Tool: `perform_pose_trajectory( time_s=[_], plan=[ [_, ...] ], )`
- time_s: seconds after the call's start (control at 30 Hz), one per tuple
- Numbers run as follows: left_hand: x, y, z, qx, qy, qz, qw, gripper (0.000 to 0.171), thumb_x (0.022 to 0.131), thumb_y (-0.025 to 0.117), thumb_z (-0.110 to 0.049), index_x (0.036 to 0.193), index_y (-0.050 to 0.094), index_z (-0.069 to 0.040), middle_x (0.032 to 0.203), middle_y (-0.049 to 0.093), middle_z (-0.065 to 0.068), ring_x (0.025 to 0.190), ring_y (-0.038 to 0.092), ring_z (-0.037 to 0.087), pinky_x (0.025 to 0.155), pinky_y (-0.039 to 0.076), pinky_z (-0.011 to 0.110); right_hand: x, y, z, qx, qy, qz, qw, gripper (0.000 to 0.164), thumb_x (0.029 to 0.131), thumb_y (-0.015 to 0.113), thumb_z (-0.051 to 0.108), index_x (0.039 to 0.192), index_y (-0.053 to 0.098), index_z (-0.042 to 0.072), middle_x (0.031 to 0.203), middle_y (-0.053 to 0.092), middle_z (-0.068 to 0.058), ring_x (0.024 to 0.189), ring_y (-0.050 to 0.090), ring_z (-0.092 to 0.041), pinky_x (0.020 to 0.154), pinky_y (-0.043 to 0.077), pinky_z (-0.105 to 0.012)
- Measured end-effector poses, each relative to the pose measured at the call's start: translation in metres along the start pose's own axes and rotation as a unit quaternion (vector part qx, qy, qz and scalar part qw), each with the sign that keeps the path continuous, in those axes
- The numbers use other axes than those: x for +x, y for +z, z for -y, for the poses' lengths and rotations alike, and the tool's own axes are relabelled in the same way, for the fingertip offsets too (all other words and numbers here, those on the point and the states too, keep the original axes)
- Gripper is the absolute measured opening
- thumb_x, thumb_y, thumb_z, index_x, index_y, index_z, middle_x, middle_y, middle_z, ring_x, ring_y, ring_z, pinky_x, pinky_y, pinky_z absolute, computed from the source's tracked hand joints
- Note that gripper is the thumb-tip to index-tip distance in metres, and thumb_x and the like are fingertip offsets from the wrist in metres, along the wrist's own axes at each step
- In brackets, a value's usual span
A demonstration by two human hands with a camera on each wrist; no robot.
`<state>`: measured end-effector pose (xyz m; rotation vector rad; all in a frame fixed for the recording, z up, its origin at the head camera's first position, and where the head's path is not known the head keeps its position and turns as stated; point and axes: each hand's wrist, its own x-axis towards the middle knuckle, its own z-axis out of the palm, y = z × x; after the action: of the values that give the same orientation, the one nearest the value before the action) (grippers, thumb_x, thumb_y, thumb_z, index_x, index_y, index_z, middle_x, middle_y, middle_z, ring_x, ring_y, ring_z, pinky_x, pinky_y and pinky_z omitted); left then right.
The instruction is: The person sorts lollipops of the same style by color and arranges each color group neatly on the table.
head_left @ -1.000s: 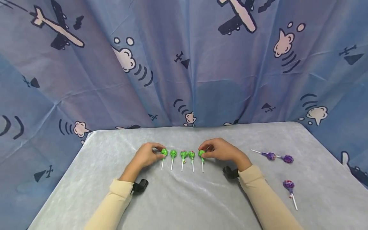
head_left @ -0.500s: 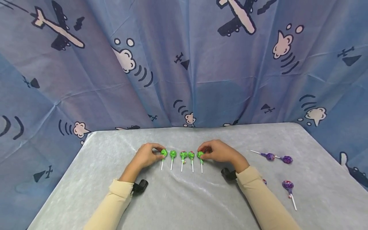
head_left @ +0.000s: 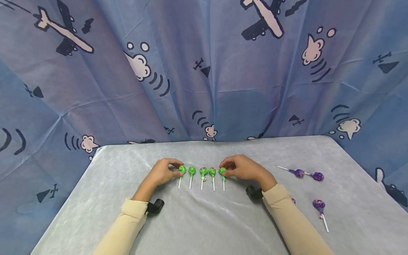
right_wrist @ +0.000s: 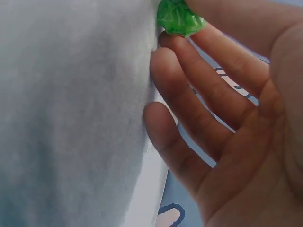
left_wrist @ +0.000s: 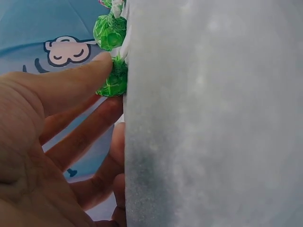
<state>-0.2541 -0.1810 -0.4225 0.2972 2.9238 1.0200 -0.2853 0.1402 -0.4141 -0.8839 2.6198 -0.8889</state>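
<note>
Several green-wrapped lollipops lie in a row on the table, sticks toward me. My left hand [head_left: 163, 172] pinches the head of the leftmost green lollipop [head_left: 182, 169] between thumb and fingers. At the other end of the row, my right hand [head_left: 243, 166] pinches the rightmost green lollipop [head_left: 222, 171] the same way. Between the hands lie three more: one green lollipop [head_left: 192, 170] nearer the left hand, then a middle green lollipop [head_left: 203, 171] close beside another green lollipop [head_left: 212, 171]. In the right wrist view the thumb partly covers the held green lollipop [right_wrist: 179, 19].
On the right of the grey-white covered table [head_left: 197, 223] lie two purple lollipops in a line, one purple lollipop [head_left: 299, 173] left of another purple lollipop [head_left: 318, 176]. Nearer me is a third purple lollipop [head_left: 319, 204]. A patterned blue curtain [head_left: 178, 71] hangs behind the table.
My right hand has shifted very slightly left with the rightmost green lollipop. A bit of another purple lollipop now shows beside the right sleeve. The left hand stays in place.
</note>
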Motion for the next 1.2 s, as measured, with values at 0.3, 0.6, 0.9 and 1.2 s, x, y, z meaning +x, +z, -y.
perform_pose_trajectory(
  time_s=[0.3, 0.6, 0.9, 1.2],
  plan=[
    [0.0, -0.001, 0.002, -0.008, 0.007, 0.003, 0.9999, 0.031, 0.083, 0.081, -0.02, 0.113, 0.076, -0.018, 0.109, 0.076, 0.004, 0.097, 0.07, 0.023, 0.088, 0.053, 0.041, -0.006, -0.01, -0.002, -0.004, -0.009, 0.001, 1.0, 0.031, 0.089, 0.075, 0.021, 0.118, 0.07, 0.01, 0.111, 0.073, -0.005, 0.095, 0.066, -0.015, 0.084, 0.053, -0.033],
    [0.0, -0.002, 0.001, 0.003, -0.002, 0.006, 1.0, 0.029, 0.083, 0.081, -0.02, 0.112, 0.076, -0.018, 0.109, 0.075, 0.003, 0.093, 0.066, 0.02, 0.085, 0.052, 0.039, -0.037, -0.047, -0.008, -0.026, 0.006, -0.047, 0.999, 0.034, 0.093, 0.07, 0.022, 0.125, 0.067, 0.009, 0.119, 0.071, -0.011, 0.099, 0.066, -0.02, 0.085, 0.054, -0.039],
    [0.0, 0.0, 0.001, 0.0, -0.004, 0.002, 1.0, 0.028, 0.083, 0.081, -0.019, 0.111, 0.076, -0.018, 0.108, 0.075, 0.003, 0.092, 0.066, 0.019, 0.083, 0.052, 0.038, -0.078, -0.086, -0.009, -0.057, 0.06, -0.093, 0.992, 0.036, 0.096, 0.066, 0.035, 0.126, 0.066, 0.016, 0.124, 0.069, -0.006, 0.107, 0.064, -0.021, 0.09, 0.051, -0.041],
    [-0.001, -0.001, 0.0, 0.004, -0.007, 0.0, 1.0, 0.027, 0.082, 0.081, -0.02, 0.109, 0.077, -0.018, 0.108, 0.075, 0.003, 0.094, 0.066, 0.021, 0.085, 0.052, 0.04, -0.12, -0.11, -0.035, -0.132, 0.122, -0.068, 0.981, 0.04, 0.093, 0.069, 0.03, 0.124, 0.066, 0.005, 0.111, 0.071, -0.012, 0.098, 0.066, -0.026, 0.069, 0.053, -0.032]
  ],
)
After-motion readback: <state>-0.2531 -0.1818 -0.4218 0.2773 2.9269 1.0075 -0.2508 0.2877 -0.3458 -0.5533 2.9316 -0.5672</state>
